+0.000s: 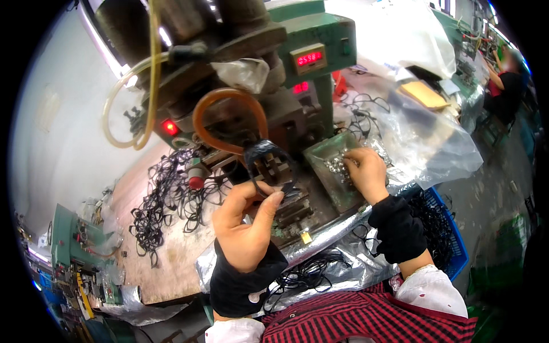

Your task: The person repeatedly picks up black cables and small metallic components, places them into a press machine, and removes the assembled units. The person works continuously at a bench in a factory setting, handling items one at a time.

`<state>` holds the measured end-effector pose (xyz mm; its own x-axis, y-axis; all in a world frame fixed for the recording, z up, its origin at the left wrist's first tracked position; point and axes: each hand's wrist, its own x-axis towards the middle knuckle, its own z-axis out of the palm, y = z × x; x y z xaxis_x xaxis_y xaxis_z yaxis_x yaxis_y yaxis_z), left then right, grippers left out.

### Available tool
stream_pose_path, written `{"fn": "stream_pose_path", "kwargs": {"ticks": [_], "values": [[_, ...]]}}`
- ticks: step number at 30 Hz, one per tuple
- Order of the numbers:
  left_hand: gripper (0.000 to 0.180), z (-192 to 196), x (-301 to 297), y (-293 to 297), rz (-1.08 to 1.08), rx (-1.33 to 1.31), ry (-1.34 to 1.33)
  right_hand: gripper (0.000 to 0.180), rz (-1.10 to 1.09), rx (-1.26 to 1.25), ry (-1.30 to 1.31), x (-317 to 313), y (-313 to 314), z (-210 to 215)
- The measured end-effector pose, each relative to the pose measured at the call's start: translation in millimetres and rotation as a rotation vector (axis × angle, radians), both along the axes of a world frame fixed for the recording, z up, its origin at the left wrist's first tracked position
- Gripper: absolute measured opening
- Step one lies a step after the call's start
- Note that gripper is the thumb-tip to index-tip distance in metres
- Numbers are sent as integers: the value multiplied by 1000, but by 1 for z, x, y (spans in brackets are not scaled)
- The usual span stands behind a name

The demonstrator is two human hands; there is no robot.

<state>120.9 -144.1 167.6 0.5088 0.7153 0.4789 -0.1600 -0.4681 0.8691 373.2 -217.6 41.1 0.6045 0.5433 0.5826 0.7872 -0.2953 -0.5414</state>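
Observation:
My left hand (243,228) is closed, thumb and fingertips pinching a thin black frame (290,189), which looks like an eyeglass frame, at the metal fixture (294,211) of a bench press machine (320,28). Part of the frame is hidden by the fingers and the fixture. To the right, my right hand (369,171) reaches into a green metal tray (343,197) of small shiny metal parts (337,166). Its fingertips are drawn together among these parts; what they grip is too small to make out.
Tangled black frames (163,200) cover the table at left, near a red push button (196,182). More lie on silver foil (363,260) before me. An orange hose loop (200,117) hangs over the fixture. A blue basket (457,246) stands at right; another person (506,86) sits beyond.

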Motion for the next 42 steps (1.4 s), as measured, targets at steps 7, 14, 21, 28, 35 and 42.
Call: {"fn": "stream_pose_path", "kwargs": {"ticks": [7,14,21,28,35,42], "values": [[23,2,-10,-11,58,-43,63,11,27,72,58,-9,9,4],[37,-46,-176,-57,-818,224,1695,16,113,203,508,-14,-15,19],[32,-138,-249,-77,-939,-182,1534,15,183,288,562,-32,-6,14],[28,-138,-250,-69,-1375,-337,1497,13,194,367,607,-30,-11,0],[34,-62,-122,110,75,422,860,14,77,340,590,-32,-55,-3],[17,-193,-116,180,346,423,783,20,530,312,277,-85,-8,80]]}}
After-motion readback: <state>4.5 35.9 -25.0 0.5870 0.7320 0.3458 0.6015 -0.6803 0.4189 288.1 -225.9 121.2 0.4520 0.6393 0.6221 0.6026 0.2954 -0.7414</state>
